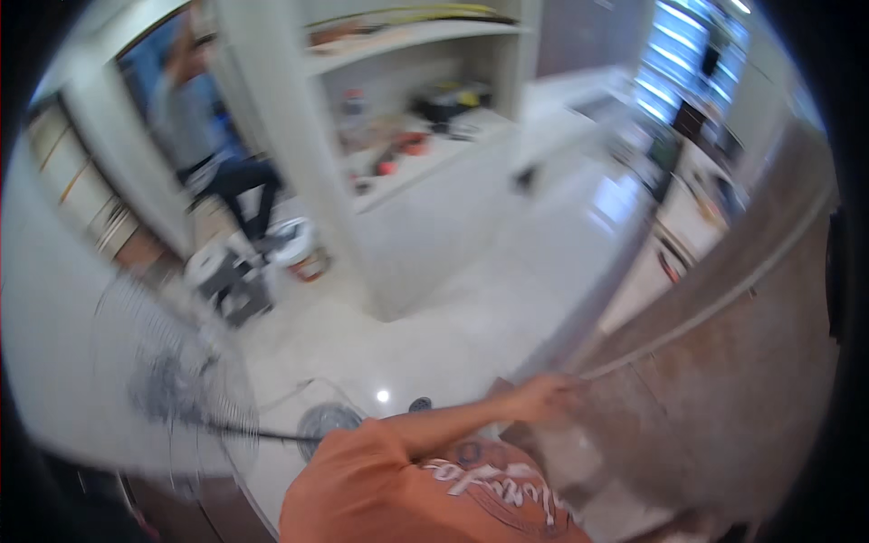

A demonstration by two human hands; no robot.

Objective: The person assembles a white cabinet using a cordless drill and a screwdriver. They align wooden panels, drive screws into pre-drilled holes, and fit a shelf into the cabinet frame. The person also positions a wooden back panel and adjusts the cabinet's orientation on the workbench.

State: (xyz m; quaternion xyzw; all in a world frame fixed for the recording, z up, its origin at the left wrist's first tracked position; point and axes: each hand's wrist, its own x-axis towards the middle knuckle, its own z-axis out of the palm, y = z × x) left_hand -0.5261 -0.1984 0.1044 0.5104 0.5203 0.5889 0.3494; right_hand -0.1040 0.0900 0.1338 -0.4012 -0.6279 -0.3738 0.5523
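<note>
My left arm reaches across my orange shirt toward the right. At its end, my left hand (546,398) is closed on the near edge of a large brown board (724,389), its fingers smeared by motion. The board leans up along my right side and fills the lower right of the head view. Low at the board's bottom edge shows a blurred skin-toned patch, perhaps my right hand (690,527). Its fingers cannot be made out.
A standing fan (176,385) is at the left, its round base (328,423) on the pale floor. Beyond are a bucket (300,249), a pillar, shelves (434,172) with tools, and a worktop (692,222) at right. Another person (204,136) stands with an arm raised at the far left.
</note>
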